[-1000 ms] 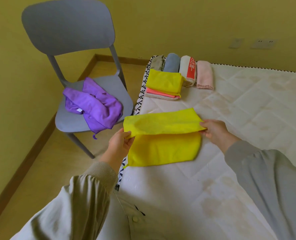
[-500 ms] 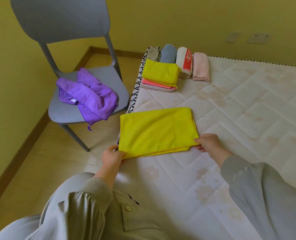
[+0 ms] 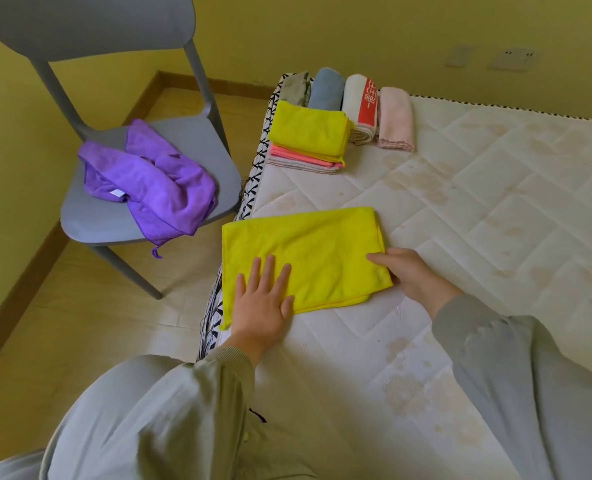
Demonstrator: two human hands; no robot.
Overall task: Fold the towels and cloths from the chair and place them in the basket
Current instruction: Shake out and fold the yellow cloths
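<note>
L hand [image 3: 263, 304] lies flat, fingers spread, pressing the folded yellow cloth [image 3: 305, 251] at the mattress [image 3: 461, 202] near-left edge. R hand [image 3: 407, 277] is at the cloth's right edge, index on top; pinching or only touching, cannot tell. Purple towel [image 3: 149, 188] lies crumpled on the chair [image 3: 197, 140] seat.

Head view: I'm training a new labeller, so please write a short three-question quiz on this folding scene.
1. True or false: the purple towel lies on the chair.
2. The stack on the mattress is topped by a cloth that is: A yellow, B purple, C blue.
3. Fill in: the left hand lies flat on the ___ cloth.
Key: 1 true; 2 A; 3 yellow.
</note>
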